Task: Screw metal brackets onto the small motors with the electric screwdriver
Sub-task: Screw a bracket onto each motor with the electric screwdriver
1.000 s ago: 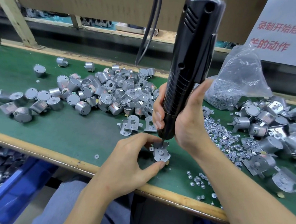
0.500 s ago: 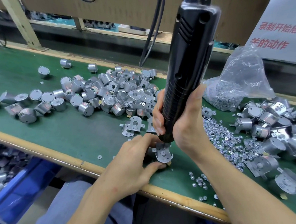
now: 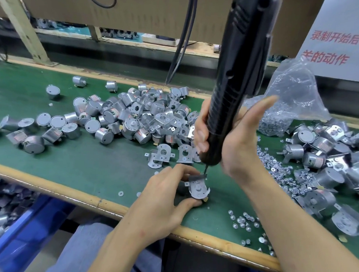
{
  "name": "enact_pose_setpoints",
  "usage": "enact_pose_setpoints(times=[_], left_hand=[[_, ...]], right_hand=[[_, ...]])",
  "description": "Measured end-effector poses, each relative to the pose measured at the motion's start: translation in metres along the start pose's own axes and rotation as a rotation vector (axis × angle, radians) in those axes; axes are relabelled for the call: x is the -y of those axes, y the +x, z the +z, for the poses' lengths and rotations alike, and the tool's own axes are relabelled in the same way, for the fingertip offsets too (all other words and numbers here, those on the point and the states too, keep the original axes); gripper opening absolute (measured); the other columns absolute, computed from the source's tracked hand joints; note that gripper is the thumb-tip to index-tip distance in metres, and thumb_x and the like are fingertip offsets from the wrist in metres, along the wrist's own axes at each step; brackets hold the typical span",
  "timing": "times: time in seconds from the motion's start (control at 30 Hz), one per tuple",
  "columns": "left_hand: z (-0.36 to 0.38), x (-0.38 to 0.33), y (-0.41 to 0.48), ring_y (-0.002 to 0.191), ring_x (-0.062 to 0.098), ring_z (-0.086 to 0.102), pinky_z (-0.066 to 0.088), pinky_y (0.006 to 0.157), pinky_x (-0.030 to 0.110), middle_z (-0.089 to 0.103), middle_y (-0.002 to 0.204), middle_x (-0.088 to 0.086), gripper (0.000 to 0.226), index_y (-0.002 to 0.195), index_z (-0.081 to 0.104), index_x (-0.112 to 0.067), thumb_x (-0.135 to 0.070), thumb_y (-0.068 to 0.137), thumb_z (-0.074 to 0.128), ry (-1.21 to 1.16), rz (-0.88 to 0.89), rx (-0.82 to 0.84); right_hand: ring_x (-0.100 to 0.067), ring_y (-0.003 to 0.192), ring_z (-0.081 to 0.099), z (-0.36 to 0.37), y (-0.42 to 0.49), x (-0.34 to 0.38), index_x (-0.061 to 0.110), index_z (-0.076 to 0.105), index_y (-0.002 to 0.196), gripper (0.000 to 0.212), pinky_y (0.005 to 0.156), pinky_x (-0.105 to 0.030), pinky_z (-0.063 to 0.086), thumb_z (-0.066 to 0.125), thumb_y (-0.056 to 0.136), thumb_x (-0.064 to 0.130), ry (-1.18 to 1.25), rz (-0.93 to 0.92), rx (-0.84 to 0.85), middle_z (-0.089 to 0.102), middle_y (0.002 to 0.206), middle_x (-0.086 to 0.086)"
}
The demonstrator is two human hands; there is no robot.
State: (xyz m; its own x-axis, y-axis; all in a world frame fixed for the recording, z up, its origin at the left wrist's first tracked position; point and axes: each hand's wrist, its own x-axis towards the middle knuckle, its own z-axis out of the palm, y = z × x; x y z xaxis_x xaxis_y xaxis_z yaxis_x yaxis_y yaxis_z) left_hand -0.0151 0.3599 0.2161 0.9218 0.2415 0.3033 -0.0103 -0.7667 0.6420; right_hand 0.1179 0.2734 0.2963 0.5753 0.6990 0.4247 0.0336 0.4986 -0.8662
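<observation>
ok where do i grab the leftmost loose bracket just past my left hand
Likely pinch the bracket across its two side edges, from above: it lies on the green mat, clear of the motor pile, with both sides exposed.

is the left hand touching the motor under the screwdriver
Touching. The head view shows the left hand pinching the motor between thumb and fingers.

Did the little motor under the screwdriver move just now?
No. The motor stays in the same spot beside the two loose brackets on the green mat, gripped by the left hand.
</observation>
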Motion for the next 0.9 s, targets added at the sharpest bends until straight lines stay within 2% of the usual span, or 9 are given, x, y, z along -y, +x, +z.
enact_pose_setpoints(times=[0.07, 0.2, 0.33, 0.9], left_hand=[[-0.001, -0.001, 0.000, 0.087, -0.017, 0.047, 0.032, 0.078, 0.002, 0.059, 0.098, -0.024, 0.049, 0.115, 0.049, -0.044, -0.031, 0.078, 0.079, -0.003, 0.007, 0.000], [-0.001, -0.002, 0.001, 0.090, -0.016, 0.047, 0.032, 0.079, 0.001, 0.054, 0.094, -0.029, 0.054, 0.121, 0.052, -0.040, -0.029, 0.077, 0.083, -0.005, -0.009, -0.010], [-0.002, -0.005, 0.003, 0.095, -0.017, 0.045, 0.031, 0.083, 0.002, 0.050, 0.103, -0.036, 0.048, 0.122, 0.060, -0.026, -0.029, 0.079, 0.081, 0.045, 0.014, 0.003], [-0.002, -0.006, 0.002, 0.093, -0.018, 0.043, 0.030, 0.083, 0.001, 0.047, 0.101, -0.036, 0.046, 0.120, 0.059, -0.027, -0.032, 0.080, 0.081, 0.052, 0.034, -0.017]], right_hand=[[-0.015, 0.041, 0.046, -0.010, 0.006, 0.007, 0.026, 0.061, 0.071, 0.082, 0.048, -0.023, 0.044, 0.011, 0.076, 0.091, -0.001, -0.002, -0.003, 0.053, 0.055, 0.002], [-0.021, 0.044, 0.042, -0.032, 0.010, 0.006, 0.013, 0.053, 0.076, 0.082, 0.049, -0.028, 0.039, 0.034, 0.070, 0.093, -0.102, 0.017, -0.082, 0.048, 0.057, -0.004], [-0.021, 0.045, 0.040, -0.044, 0.010, -0.003, 0.013, 0.052, 0.076, 0.085, 0.049, -0.030, 0.038, 0.040, 0.065, 0.097, -0.122, 0.076, -0.116, 0.046, 0.057, -0.004], [-0.020, 0.044, 0.041, -0.049, 0.010, -0.016, 0.017, 0.054, 0.077, 0.086, 0.048, -0.027, 0.039, 0.042, 0.061, 0.100, -0.114, 0.132, -0.113, 0.046, 0.056, -0.002]])
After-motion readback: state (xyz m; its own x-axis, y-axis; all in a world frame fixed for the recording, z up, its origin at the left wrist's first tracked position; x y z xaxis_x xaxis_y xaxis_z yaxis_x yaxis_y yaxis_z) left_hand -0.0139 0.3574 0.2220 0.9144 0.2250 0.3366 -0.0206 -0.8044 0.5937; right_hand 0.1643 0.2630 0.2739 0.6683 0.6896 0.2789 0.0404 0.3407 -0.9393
